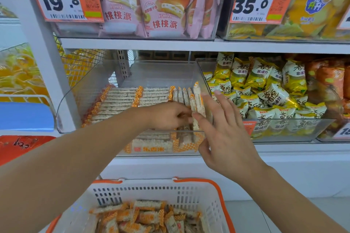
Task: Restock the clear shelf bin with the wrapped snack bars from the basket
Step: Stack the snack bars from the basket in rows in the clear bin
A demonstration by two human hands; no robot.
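The clear shelf bin (79, 89) sits on the middle shelf, holding rows of wrapped snack bars (121, 100) with white filling and orange ends. Several bars stand on edge at the bin's right side (197, 100). My left hand (166, 115) reaches into the bin with fingers curled around the lower part of those upright bars. My right hand (221, 128) is spread with straight fingers, its fingertips against the upright bars at the bin's right wall. Below, the white basket with orange rim (214, 212) holds a loose pile of the same bars (147, 217).
A neighbouring clear bin (284, 134) of yellow-and-white snack packs stands right of the target bin. The shelf above carries pink cake packs (151, 11) and yellow chip bags (312, 5) behind price tags. A wire basket (81, 62) of yellow goods is at left.
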